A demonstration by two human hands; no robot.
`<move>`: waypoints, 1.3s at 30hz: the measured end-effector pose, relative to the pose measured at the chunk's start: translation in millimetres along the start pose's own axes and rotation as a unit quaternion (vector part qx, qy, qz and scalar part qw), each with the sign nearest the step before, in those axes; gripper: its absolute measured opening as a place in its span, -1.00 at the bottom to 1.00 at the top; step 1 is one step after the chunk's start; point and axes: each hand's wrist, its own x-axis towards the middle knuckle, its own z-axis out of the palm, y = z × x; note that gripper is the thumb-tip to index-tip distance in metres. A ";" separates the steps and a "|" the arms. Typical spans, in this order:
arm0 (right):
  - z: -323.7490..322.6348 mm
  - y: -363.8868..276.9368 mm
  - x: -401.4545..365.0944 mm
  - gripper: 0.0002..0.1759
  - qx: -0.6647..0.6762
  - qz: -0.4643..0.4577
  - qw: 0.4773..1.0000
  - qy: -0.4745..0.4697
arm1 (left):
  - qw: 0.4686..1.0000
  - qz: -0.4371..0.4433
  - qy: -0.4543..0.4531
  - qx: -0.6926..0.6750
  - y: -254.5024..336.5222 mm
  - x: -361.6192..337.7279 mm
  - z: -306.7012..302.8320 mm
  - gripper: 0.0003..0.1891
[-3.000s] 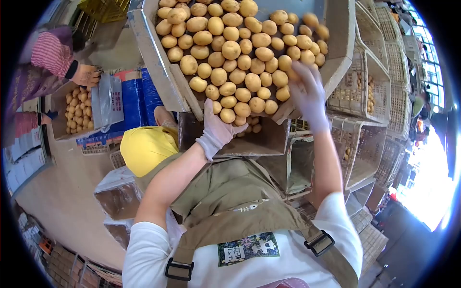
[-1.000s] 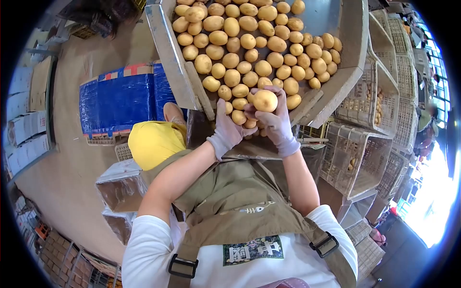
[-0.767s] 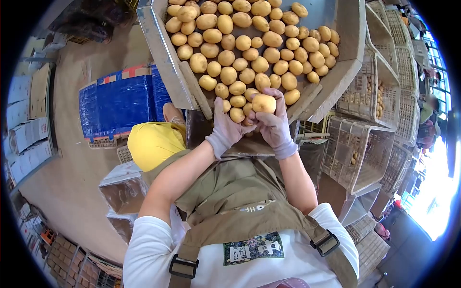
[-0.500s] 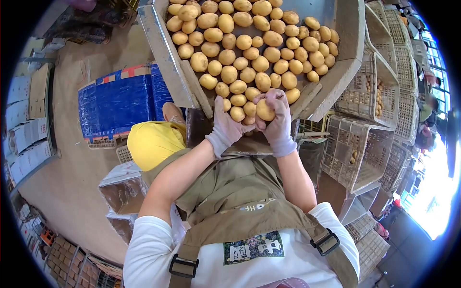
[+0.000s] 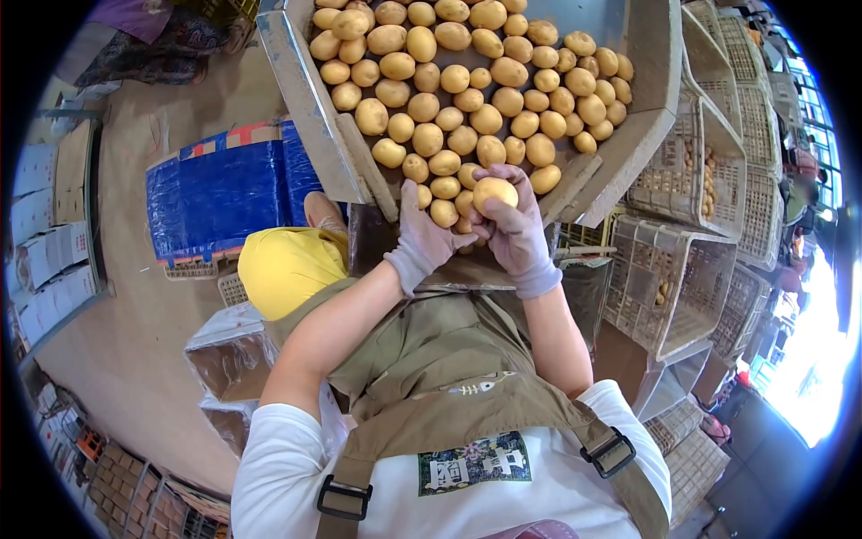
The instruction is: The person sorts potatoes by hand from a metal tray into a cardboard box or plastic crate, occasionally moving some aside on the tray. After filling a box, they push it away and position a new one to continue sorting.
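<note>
Many yellow potatoes (image 5: 427, 139) lie in a worn metal sorting tray (image 5: 334, 135) that narrows toward my body. My right hand (image 5: 521, 235), in a greyish glove, pinches one potato (image 5: 495, 192) and has it raised over the tray's mouth. At the left of that mouth is my left hand (image 5: 425, 241), gloved too. Its fingers and thumb are apart, cupped beside several potatoes (image 5: 444, 213) that it touches. Part of the potatoes between the hands is hidden by the right hand.
Stacked plastic crates (image 5: 660, 278) stand on the right, some with potatoes inside. A blue-wrapped stack (image 5: 215, 198) and plastic-lined boxes (image 5: 232, 355) are on the left. Yellow cloth (image 5: 292, 269) covers my knee. Another person's patterned clothing (image 5: 157, 49) shows at top left.
My right hand has lifted its potato slightly and turned it, with the fingers shifting around it. My left hand has stayed in place. The person at top left has come further into view.
</note>
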 end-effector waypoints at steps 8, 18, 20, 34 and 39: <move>11.1 -11.3 0.6 -0.38 -0.140 -0.005 0.990 0.036 | 1.000 0.010 -0.022 0.000 -1.1 0.2 -0.8 -0.09; -42.2 -10.7 -21.3 -0.37 -0.844 -0.222 0.485 -0.054 | 0.990 0.092 -0.003 0.106 -8.2 -4.9 -11.8 -0.12; -45.0 -11.0 -22.4 -0.40 -0.839 -0.228 0.491 -0.047 | 0.993 0.090 -0.011 0.076 -7.0 -9.4 -3.0 -0.18; -33.2 -39.1 7.7 -0.52 -0.771 -0.098 0.629 0.039 | 0.986 0.055 0.097 0.124 -5.9 -14.1 1.1 -0.48; -34.4 -29.9 14.1 -0.67 -0.879 -0.312 0.361 -0.004 | 0.998 0.050 0.001 0.033 -5.6 -20.3 17.4 -0.06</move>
